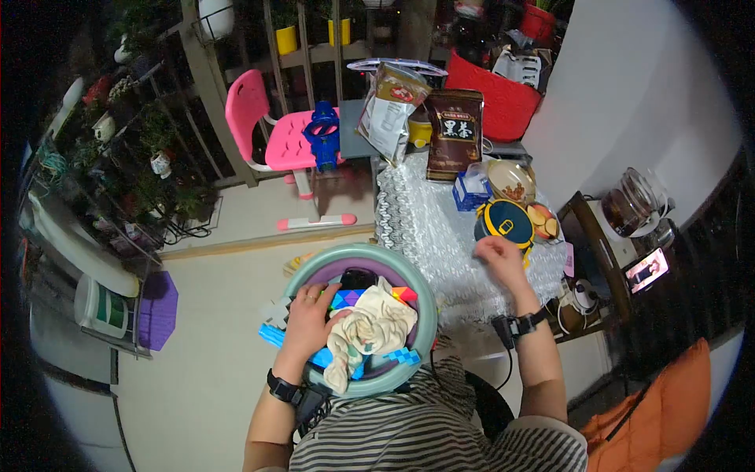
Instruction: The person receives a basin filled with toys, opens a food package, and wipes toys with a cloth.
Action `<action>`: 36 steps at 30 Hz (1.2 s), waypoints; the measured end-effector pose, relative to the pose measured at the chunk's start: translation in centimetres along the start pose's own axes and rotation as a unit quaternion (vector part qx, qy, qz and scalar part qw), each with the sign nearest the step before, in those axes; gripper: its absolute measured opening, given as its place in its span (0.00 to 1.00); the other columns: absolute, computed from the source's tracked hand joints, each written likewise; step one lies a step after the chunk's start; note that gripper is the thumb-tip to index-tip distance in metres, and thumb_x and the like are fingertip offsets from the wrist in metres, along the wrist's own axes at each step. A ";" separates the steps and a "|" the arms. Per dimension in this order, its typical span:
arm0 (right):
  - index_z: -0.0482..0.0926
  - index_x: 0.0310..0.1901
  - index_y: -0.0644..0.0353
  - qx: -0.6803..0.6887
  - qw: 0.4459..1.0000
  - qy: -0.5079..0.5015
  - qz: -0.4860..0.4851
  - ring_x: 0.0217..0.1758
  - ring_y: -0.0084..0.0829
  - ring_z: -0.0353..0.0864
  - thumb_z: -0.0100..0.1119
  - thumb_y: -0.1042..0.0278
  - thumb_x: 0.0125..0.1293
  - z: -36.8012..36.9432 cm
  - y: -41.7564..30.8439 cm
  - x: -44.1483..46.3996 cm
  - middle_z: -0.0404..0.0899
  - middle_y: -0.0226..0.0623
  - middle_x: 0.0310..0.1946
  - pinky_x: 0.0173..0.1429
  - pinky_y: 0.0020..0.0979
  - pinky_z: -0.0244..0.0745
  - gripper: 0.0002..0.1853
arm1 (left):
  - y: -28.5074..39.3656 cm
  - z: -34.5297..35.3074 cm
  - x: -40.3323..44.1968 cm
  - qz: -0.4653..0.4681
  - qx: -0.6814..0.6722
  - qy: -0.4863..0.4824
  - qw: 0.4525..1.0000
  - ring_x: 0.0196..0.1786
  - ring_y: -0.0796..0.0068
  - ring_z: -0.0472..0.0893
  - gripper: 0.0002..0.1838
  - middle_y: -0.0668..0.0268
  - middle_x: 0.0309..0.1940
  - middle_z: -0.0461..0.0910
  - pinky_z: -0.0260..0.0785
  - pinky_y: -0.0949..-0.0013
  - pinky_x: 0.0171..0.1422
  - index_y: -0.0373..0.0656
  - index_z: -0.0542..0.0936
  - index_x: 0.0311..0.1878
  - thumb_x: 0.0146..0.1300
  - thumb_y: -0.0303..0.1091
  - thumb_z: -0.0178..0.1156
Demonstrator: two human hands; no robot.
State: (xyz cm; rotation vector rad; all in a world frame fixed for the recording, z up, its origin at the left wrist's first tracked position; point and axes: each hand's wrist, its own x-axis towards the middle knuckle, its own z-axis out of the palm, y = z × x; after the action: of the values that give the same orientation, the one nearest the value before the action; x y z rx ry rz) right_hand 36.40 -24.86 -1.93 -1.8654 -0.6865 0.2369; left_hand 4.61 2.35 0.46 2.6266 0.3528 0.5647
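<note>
A green basin [428, 315] with a purple one inside rests at my lap. It holds a crumpled cream cloth [377, 322], blue pieces [271, 334] and multicoloured blocks [346, 299]. My left hand [309, 321] lies over the basin's left side, fingers apart, beside the cloth. Raised at the table's near right, my right hand [500, 258] has curled fingers by the round dark container with a yellow rim [507, 220]; whether they hold anything is hidden.
On the silver-covered table [425, 236] stand a brown packet [455, 134], a blue box [472, 191], a bowl [511, 181] and apple pieces [543, 220]. A pink chair [291, 141] is behind left. A lit phone [646, 271] is at right.
</note>
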 end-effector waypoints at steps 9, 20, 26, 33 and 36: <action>0.83 0.37 0.63 0.041 0.952 -0.168 0.252 0.31 0.19 0.80 0.63 0.67 0.63 -13.3 0.9 -12.0 0.84 0.31 0.29 0.34 0.21 0.74 0.08 | -0.1 0.4 0.0 0.010 0.020 -0.004 1.000 0.56 0.47 0.71 0.27 0.52 0.51 0.75 0.65 0.52 0.60 0.40 0.75 0.57 0.58 0.46 0.63; 0.82 0.32 0.64 -0.031 0.913 0.104 0.393 0.20 0.25 0.75 0.60 0.67 0.59 -11.3 24.8 -14.1 0.81 0.34 0.20 0.23 0.26 0.66 0.08 | 0.6 0.3 0.6 -0.005 0.011 -0.030 0.999 0.57 0.49 0.70 0.27 0.54 0.52 0.75 0.63 0.53 0.63 0.41 0.75 0.57 0.59 0.47 0.62; 0.81 0.39 0.65 0.065 0.912 0.248 0.321 0.31 0.33 0.77 0.57 0.60 0.63 -10.6 36.5 -12.3 0.82 0.38 0.29 0.35 0.30 0.69 0.14 | 1.4 -0.1 1.0 -0.031 0.014 -0.042 0.999 0.57 0.49 0.70 0.28 0.55 0.52 0.75 0.63 0.52 0.62 0.42 0.75 0.57 0.57 0.47 0.63; 0.80 0.47 0.66 0.470 0.788 0.309 0.251 0.44 0.43 0.80 0.53 0.52 0.67 -11.6 46.4 -13.2 0.83 0.43 0.39 0.49 0.36 0.74 0.22 | 1.7 -0.2 1.2 -0.033 0.023 -0.043 0.998 0.57 0.48 0.71 0.28 0.54 0.52 0.75 0.64 0.52 0.61 0.40 0.76 0.56 0.57 0.49 0.63; 0.79 0.49 0.67 0.163 0.925 0.239 0.246 0.45 0.41 0.81 0.58 0.55 0.64 -11.5 41.4 -13.3 0.83 0.42 0.39 0.52 0.36 0.74 0.21 | 1.5 0.0 1.1 -0.027 0.021 -0.033 0.999 0.57 0.48 0.71 0.29 0.53 0.51 0.76 0.64 0.52 0.62 0.39 0.75 0.56 0.58 0.49 0.63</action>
State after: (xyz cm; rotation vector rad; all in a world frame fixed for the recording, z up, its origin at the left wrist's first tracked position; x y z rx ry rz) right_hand 45.26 -51.80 -36.79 -1.6512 0.1603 0.1899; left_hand 5.82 1.37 1.53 2.6595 0.4169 0.4571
